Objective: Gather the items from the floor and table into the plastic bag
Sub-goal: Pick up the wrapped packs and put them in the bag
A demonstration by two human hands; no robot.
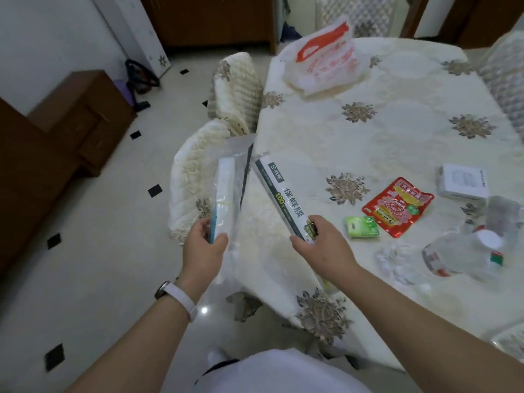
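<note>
Left hand point(205, 248), at lower centre of the head view, has its thumb and fingers curled round the lower part of a clear packet point(225, 194) with white and blue contents, held upright over the cushioned chair point(192, 171) at the table's left edge. Right hand point(323, 245), just right of it, is clamped on the near end of a cling film box point(279, 197), which slants up and left over the table point(397, 137); whether the box's far end rests on the cloth I cannot tell

The plastic bag point(326, 61), white with orange print, stands slumped at the far side of the table, upper centre of the frame, well apart from both hands. Loose on the cloth at right lie a green packet point(362, 226), a red sachet point(397, 207), a white box point(462, 181) and a clear plastic bottle point(453, 253) on its side

By my reading the step in hand is carrying: both hands are loaded and nothing they hold is in the bag yet. The next move calls for a long reach to the far edge, and since the bag's mouth looks slack and neither hand is free to spread it, the box likely has to go in end first, or one item be set down
</note>
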